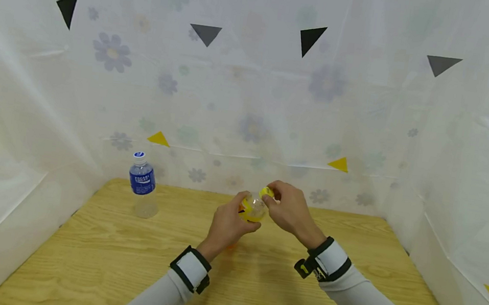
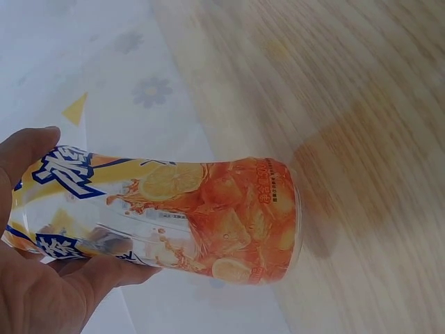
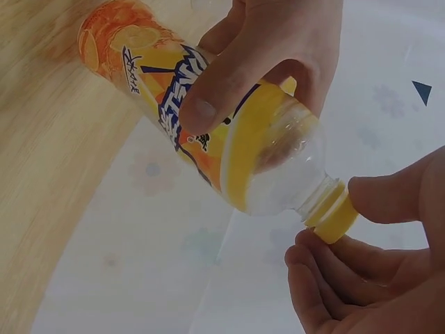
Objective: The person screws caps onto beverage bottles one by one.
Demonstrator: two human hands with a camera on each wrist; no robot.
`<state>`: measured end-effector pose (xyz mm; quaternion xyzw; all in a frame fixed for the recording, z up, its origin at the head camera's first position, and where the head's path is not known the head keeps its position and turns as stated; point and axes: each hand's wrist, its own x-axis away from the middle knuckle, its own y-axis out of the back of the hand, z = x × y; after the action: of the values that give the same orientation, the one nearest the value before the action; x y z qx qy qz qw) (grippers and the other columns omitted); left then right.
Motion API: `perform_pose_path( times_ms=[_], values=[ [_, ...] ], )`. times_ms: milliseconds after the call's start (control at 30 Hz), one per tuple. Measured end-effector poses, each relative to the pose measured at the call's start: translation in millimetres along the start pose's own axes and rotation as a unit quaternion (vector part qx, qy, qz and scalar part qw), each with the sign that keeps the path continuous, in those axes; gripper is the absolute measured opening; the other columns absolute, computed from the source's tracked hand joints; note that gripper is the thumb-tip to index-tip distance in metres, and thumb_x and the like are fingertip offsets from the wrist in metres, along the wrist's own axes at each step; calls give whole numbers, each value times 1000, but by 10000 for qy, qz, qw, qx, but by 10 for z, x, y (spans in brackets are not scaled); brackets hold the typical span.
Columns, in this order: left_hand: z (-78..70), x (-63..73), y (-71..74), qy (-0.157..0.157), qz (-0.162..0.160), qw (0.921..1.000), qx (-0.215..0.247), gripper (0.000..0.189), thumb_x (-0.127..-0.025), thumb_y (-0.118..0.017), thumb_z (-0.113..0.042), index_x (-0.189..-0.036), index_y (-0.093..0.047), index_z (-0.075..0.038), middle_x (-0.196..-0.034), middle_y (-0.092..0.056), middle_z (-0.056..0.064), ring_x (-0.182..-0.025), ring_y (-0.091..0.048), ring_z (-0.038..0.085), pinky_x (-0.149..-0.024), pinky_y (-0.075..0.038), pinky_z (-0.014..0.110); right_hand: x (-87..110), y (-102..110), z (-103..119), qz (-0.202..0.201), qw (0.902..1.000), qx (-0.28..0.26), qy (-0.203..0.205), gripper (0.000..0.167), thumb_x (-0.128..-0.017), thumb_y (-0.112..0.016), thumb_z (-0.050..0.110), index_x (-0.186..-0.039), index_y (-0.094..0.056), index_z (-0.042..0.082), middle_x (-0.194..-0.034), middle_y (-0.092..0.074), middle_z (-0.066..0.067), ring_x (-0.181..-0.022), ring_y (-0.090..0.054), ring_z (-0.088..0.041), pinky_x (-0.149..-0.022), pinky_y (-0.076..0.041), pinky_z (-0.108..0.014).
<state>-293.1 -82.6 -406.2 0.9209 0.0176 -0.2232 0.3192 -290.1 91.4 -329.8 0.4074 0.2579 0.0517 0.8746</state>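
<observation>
My left hand [image 1: 227,222] grips a clear plastic iced tea bottle [image 3: 208,132] around its upper label, which is yellow, white and orange with fruit slices. The bottle appears to contain no drink. Its orange lower end [image 2: 243,223] is near the tabletop; whether it touches, I cannot tell. At the bottle's neck, the thumb and fingers of my right hand [image 1: 288,207] pinch a yellow bottle cap [image 3: 336,221]. The cap sits at the mouth, above a yellow ring. In the head view the left hand covers much of the bottle.
A second clear bottle [image 1: 142,180] with a blue label and a white-and-blue cap stands upright at the back left of the wooden table [image 1: 119,259]. White flowered sheeting [image 1: 242,95] encloses the back and sides.
</observation>
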Motion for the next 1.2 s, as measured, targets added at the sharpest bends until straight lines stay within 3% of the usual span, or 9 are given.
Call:
perform_pose_path(
  times_ms=[233,633,767,900,1000,1200],
  values=[
    [-5,15,0,60,58,10000,-14,74,-80,-87,-26,-144,-52,-16,-116,-73,9,-99,-72,24,-79,-59,39,-11,-30,-66,-280,9996,10,-7,26,-97,-70,31,-96,-65,5,-82,-65,-6,-67,-57,-16,-62,-48,-33],
    [-8,21,-14,17,55,10000,11,72,-80,-86,-25,-144,-52,-18,-115,-73,8,-98,-72,22,-78,-59,38,-10,-81,-150,-594,9981,100,116,34,-95,-71,39,-89,-63,6,-78,-64,-5,-62,-54,-13,-60,-46,-31],
    [-1,21,-19,37,57,10000,36,72,-80,-86,-26,-143,-52,-18,-114,-73,7,-97,-72,22,-77,-58,38,1,-74,-135,-461,9988,144,-48,41,-95,-69,44,-98,-65,3,-84,-67,-8,-66,-59,-16,-63,-50,-34],
    [3,25,-18,86,62,9999,101,72,-79,-86,-26,-142,-53,-19,-113,-74,6,-98,-71,22,-79,-58,39,15,-53,-103,-173,9991,118,-358,63,-94,-65,55,-123,-61,-1,-98,-72,-16,-76,-68,-24,-68,-56,-38],
    [3,23,-18,112,57,9998,128,72,-79,-87,-27,-142,-53,-20,-114,-74,6,-99,-71,22,-80,-58,40,20,-38,-83,-76,9992,71,-388,72,-94,-64,56,-139,-54,0,-111,-72,-20,-93,-71,-31,-75,-58,-43],
    [-5,12,-16,65,64,9999,71,73,-79,-87,-26,-143,-52,-17,-116,-74,8,-101,-72,23,-81,-59,40,30,13,-52,22,9997,-1,251,55,-96,-68,17,-146,-50,3,-131,-64,-23,-113,-64,-42,-88,-55,-54]
  ],
)
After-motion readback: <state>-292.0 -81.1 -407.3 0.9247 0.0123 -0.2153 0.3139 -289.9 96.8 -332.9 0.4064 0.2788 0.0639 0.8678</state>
